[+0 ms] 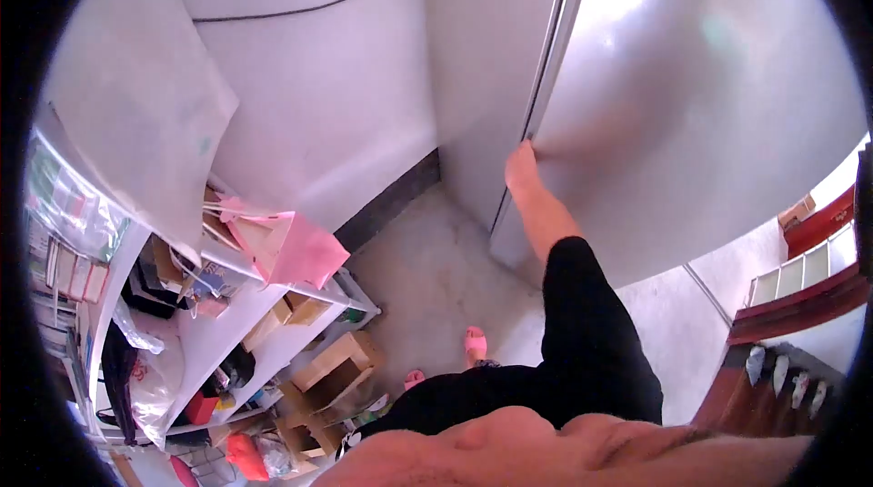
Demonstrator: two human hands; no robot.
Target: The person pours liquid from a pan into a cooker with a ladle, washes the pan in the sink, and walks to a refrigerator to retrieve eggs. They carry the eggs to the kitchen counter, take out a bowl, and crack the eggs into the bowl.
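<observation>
My right hand is at the vertical edge of a tall, glossy silver-grey door, which looks like a refrigerator's. Its fingers curl in at the dark seam along that edge, and the fingertips are hidden. The door looks closed against the plain grey side panel. A black sleeve covers the arm down to the forearm. My left hand is out of view.
On the left stands a white shelf unit packed with books, bags and boxes. A pink paper bag juts from it, with open cardboard boxes below. Right, dark red wooden furniture holds several pale objects. My pink-sandalled foot stands on concrete.
</observation>
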